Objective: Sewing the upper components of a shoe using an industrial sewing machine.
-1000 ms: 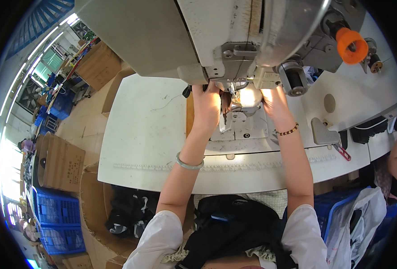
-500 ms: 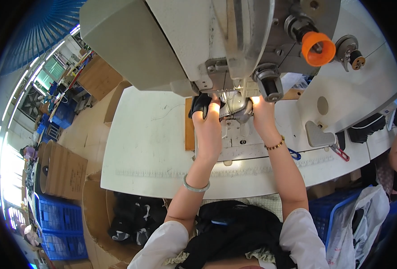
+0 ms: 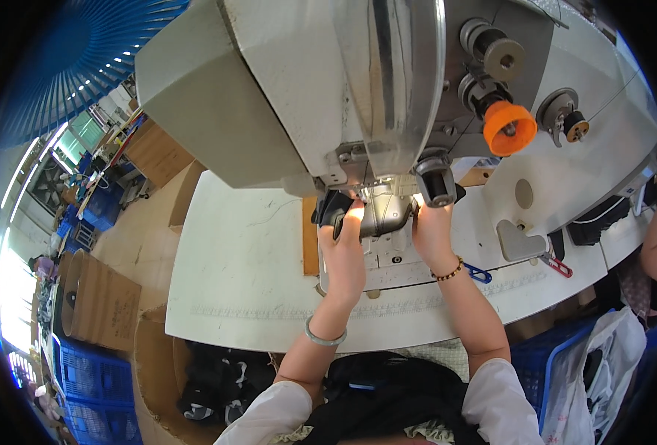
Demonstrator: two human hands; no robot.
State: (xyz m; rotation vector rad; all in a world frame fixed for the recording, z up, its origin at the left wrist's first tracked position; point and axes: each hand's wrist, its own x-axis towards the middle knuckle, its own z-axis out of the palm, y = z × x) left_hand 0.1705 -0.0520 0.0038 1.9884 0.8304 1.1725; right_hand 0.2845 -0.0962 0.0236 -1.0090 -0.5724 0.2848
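Observation:
Beneath the head of a grey-white sewing machine [image 3: 284, 96], a curved black piece of material [image 3: 334, 209] lies across the lit needle area. My left hand [image 3: 345, 256] is closed on its left end, thumb on the near side. My right hand [image 3: 434, 233] grips the piece's right side, close to the metal parts under the needle; its fingertips are partly hidden behind a dark round knob [image 3: 436, 182]. The middle of the piece passes in front of the presser area, and its exact kind cannot be made out.
Blue-handled snips [image 3: 478, 274] and a red-handled tool [image 3: 558, 265] lie on the white table [image 3: 232, 259], right of my right hand. An orange thread cone [image 3: 510, 130] sits on the machine. Below are a carton [image 3: 154, 363] of black pieces and a blue crate [image 3: 558, 345].
The black piece now spans from my left hand across to my right, where before it showed mainly at the left. The view has tilted upward, so machine and hands appear lower.

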